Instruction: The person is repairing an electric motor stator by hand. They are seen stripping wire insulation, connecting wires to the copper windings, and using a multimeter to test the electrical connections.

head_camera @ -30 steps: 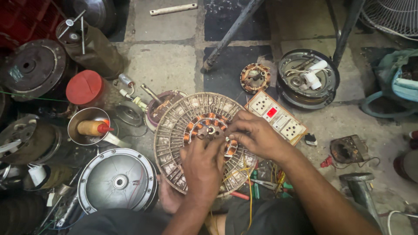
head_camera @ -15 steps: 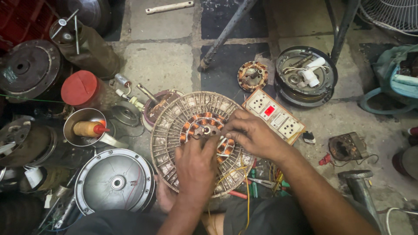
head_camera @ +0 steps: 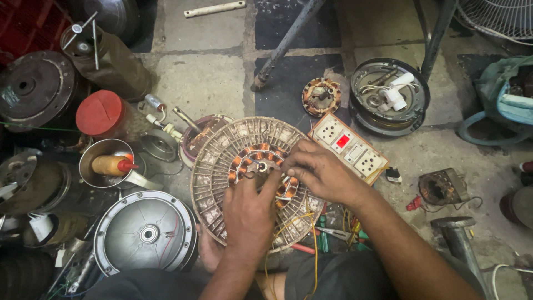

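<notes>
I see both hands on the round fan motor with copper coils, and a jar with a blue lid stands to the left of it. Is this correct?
Not quite: the lid is red, not blue. The head view shows the left hand and the right hand on the round fan motor with copper coils, and the jar with the red lid stands to its left.
</notes>
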